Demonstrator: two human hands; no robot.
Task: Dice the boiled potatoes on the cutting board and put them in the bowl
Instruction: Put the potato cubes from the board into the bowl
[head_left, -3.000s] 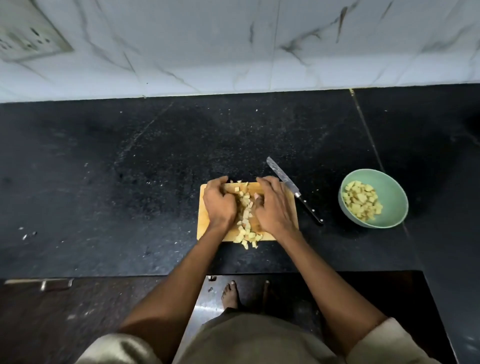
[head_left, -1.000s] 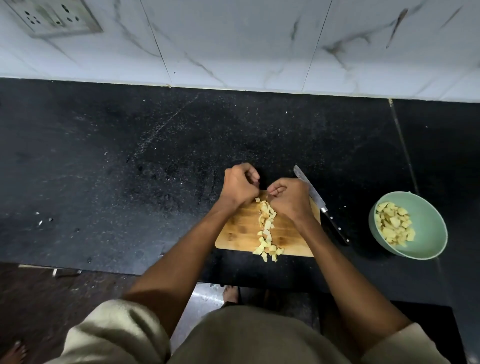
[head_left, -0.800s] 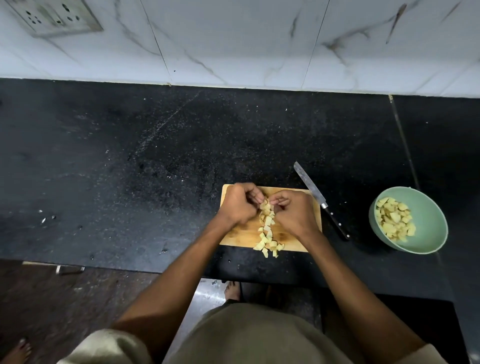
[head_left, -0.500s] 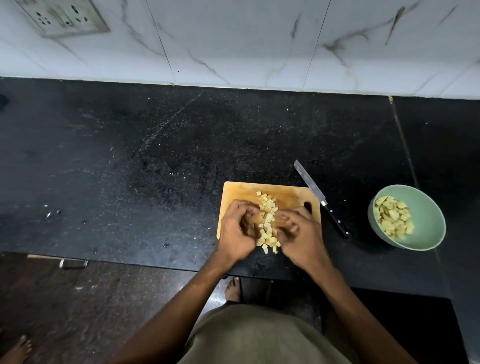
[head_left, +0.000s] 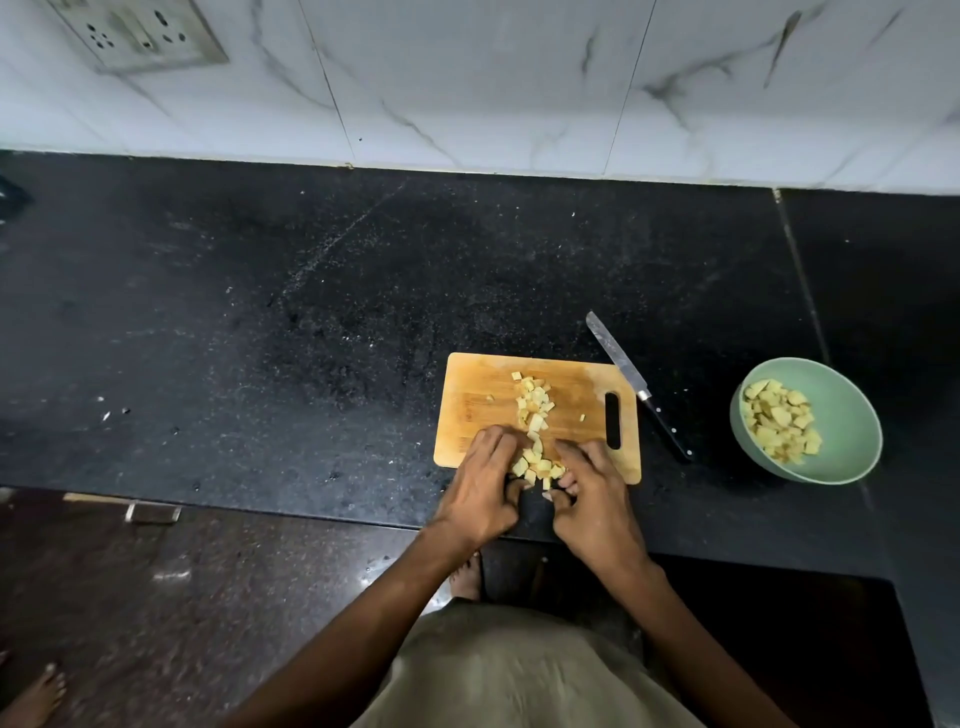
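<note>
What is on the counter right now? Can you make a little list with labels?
board: wooden, on the black counter
potato: diced pile on the board, more in the bowl
bowl: green, right of the board
knife: lying between board and bowl, nobody holding it
left hand: cupped at the near end of the pile
right hand: cupped on the other side, scooping

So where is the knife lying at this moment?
In the head view, the knife lies on the black counter, between the cutting board and the green bowl.
</note>
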